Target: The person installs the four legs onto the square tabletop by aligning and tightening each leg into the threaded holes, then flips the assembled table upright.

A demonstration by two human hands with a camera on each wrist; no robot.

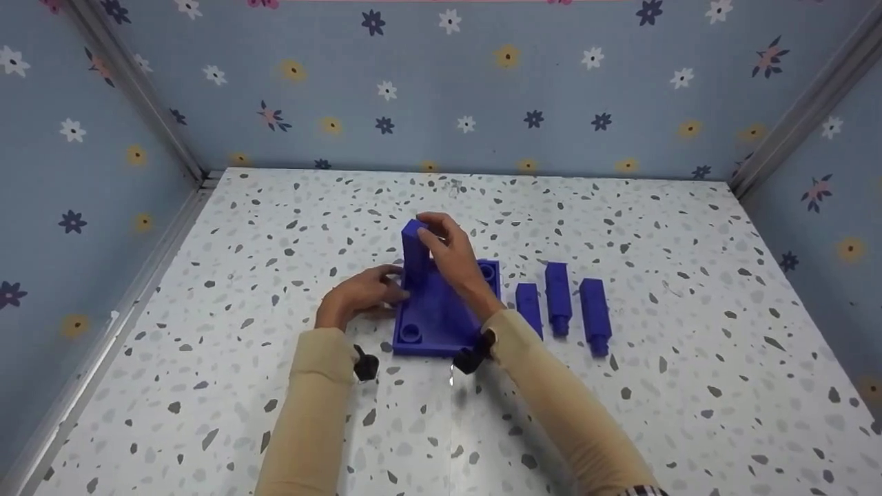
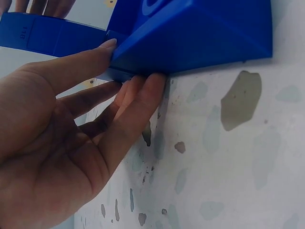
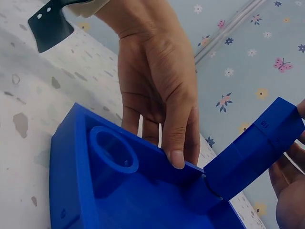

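A blue rectangular base point(image 1: 441, 313) with a raised rim lies on the table, round sockets at its visible corners. In its far-left corner stands a blue square post point(image 1: 414, 251), its lower end at the socket in the right wrist view. My right hand point(image 1: 456, 256) pinches this post near its top between thumb and fingers. At the base's left side, my left hand point(image 1: 366, 289) grips the rim, with the thumb point(image 3: 176, 143) over the inner side and the other fingers outside. The near-left socket point(image 1: 411, 333) holds no post; my right forearm partly covers the near-right corner.
Right of the base lie three loose blue posts: one point(image 1: 528, 303) partly behind my right wrist, another point(image 1: 558, 296) in the middle, and the last point(image 1: 595, 313) farthest right. Two have narrower round ends towards me. Flower-patterned panels point(image 1: 441, 89) enclose the speckled table point(image 1: 275, 227).
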